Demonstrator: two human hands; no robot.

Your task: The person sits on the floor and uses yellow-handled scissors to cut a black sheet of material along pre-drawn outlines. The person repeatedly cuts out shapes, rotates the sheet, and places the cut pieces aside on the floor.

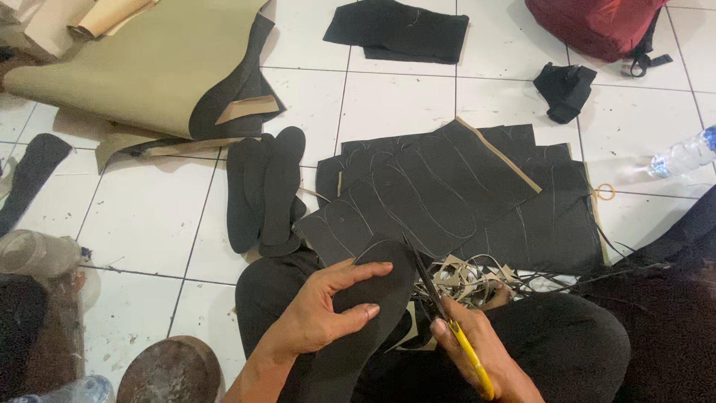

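Carefully follow the chalked outline: turn the black insole piece (369,313) into the blades rather than twisting the scissors (447,317). Your left hand (324,310) is clamped on the insole over your lap, thumb on top, fingers curled across it. Your right hand (485,358) is closed around the yellow scissor handles, blades slightly parted at the insole's edge.

A stack of black marked sheets (447,194) lies on the white tiled floor (149,216). Just left of it rests a pile of cut black soles (267,190), and farther left a big tan roll (142,63). Beyond the stack lie a folded black cloth (399,30) and a red bag (593,26); to its right, a clear bottle (682,155).
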